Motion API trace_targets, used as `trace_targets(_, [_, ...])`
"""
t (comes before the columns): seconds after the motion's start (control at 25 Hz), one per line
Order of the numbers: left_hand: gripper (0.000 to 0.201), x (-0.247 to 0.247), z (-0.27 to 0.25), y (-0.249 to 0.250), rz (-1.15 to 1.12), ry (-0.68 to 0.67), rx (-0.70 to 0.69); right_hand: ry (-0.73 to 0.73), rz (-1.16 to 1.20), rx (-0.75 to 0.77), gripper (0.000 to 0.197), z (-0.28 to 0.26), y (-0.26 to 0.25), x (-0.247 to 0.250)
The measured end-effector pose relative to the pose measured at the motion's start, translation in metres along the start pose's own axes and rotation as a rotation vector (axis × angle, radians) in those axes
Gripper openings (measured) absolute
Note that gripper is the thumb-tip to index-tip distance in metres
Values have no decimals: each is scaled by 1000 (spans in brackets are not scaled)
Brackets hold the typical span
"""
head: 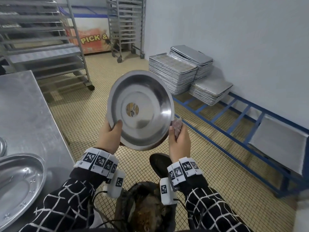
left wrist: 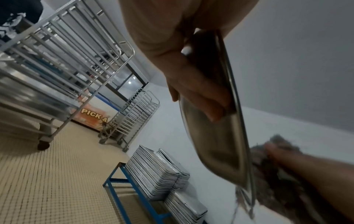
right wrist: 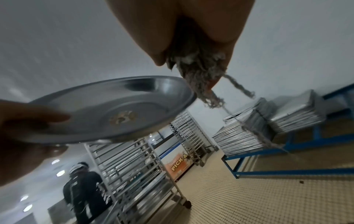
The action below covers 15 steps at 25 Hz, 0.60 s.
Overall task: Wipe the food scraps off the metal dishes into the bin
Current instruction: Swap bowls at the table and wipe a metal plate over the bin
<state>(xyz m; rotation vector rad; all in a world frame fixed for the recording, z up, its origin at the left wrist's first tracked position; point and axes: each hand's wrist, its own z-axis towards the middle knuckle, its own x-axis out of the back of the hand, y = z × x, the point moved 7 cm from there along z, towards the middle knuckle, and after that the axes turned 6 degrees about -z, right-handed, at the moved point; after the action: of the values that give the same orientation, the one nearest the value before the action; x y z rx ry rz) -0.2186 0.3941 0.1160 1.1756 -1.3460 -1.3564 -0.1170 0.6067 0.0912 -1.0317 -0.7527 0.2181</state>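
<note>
A round metal dish (head: 143, 111) with a brown sticker at its centre is held tilted toward me, its inside looking clean. My left hand (head: 110, 136) grips its lower left rim, thumb inside and fingers (left wrist: 201, 97) behind the dish (left wrist: 216, 136). My right hand (head: 178, 143) clutches a frayed grey rag (head: 177, 126) just off the dish's right rim; in the right wrist view the rag (right wrist: 201, 78) hangs beside the dish (right wrist: 114, 109), loose threads trailing. A dark bin (head: 143, 206) with brown scraps stands below my hands.
A steel table (head: 25, 111) on the left carries an oval metal platter (head: 18, 186). Stacks of baking trays (head: 177, 72) sit on a blue low rack (head: 234, 118) along the right wall. Wheeled tray racks (head: 127, 25) stand behind. A person (right wrist: 86, 194) stands by a rack.
</note>
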Motion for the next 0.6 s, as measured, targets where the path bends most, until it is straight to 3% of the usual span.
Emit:
trace_targets(0.12, [16, -1, -2, 3, 145, -41, -90, -165, -38, 128, 45, -8, -15, -24])
trace_targets(0.28, [14, -12, -4, 7, 137, -86, -120, -464, -98, 352, 52, -52, -45, -70])
trace_targets(0.44, [11, -7, 3, 15, 37, -109, -140, -523, -375, 593, 59, -81, -44, -79])
trace_targets(0.6, [11, 4, 7, 21, 61, -96, -171, -501, -674, 595, 65, -57, -2, -70])
